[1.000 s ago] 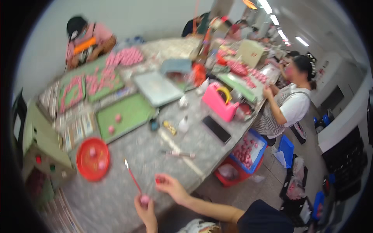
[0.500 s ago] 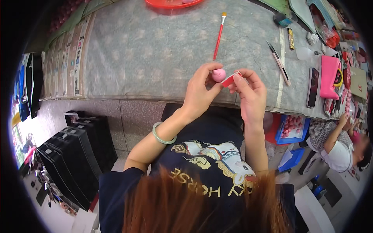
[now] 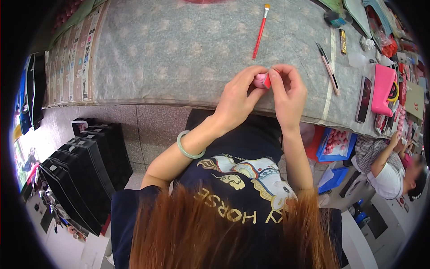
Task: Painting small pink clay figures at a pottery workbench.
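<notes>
Over the table's near edge, my left hand (image 3: 238, 95) holds a small round pink figure (image 3: 259, 80) between thumb and fingers. The figure looks smooth, with a small raised bump seen on it a moment ago. My right hand (image 3: 289, 95) pinches a small flat red piece (image 3: 267, 81) with a greyish edge. That piece now lies against the right side of the pink figure, and the fingers of both hands nearly meet there. Fingers partly cover both things. What the red piece is made of, I cannot tell.
Ahead on the grey-covered table (image 3: 179, 58) lies a red paintbrush (image 3: 260, 36). To the right are a slim pen-like tool (image 3: 329, 69), a phone (image 3: 363, 98) and a pink tape dispenser (image 3: 383, 92). Below the edge sits a blue tray (image 3: 336, 157) of pink pieces. Another person (image 3: 387, 175) works at far right.
The right hand has brought the red piece up against the pink figure; they were slightly apart before. Both hands have drawn together and shifted a little upward in the picture.
</notes>
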Demonstrator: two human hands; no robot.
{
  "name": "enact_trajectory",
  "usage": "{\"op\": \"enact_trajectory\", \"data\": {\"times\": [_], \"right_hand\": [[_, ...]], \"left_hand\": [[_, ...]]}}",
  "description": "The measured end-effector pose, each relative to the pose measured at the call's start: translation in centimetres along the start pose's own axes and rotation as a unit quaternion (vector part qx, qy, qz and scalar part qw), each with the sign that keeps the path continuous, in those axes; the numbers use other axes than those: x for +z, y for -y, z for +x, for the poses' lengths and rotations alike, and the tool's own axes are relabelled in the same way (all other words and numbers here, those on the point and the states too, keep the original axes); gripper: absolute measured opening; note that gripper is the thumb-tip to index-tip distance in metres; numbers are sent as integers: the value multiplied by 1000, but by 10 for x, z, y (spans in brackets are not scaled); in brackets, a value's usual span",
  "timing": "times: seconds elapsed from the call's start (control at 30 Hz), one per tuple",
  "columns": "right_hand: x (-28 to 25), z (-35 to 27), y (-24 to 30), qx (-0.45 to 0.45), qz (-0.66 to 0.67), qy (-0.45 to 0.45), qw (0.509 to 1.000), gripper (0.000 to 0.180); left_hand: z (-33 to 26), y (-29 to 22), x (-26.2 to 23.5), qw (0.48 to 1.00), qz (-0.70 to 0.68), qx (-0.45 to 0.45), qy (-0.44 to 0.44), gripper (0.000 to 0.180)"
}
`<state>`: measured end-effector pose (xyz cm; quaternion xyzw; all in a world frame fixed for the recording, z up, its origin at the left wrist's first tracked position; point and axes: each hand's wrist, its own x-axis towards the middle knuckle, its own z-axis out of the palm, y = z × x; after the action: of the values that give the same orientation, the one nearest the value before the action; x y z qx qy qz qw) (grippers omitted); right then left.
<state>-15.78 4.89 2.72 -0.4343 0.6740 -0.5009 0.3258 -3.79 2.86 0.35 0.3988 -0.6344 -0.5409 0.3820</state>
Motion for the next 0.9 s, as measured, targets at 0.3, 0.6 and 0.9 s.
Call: {"op": "enact_trajectory", "data": {"times": [0.3,0.6,0.9], "right_hand": [[4,-4,2,-146,-149,-14,978,7],[11,0,-3,-185,-174,-46,966,7],[-14,22,-4,76,186,22,979,10]], "left_hand": [[2,0,0,999,33,1,-13,40],[3,4,0,998,55,35,-6,44],[8,8,-5,997,-73,-12,-11,44]]}}
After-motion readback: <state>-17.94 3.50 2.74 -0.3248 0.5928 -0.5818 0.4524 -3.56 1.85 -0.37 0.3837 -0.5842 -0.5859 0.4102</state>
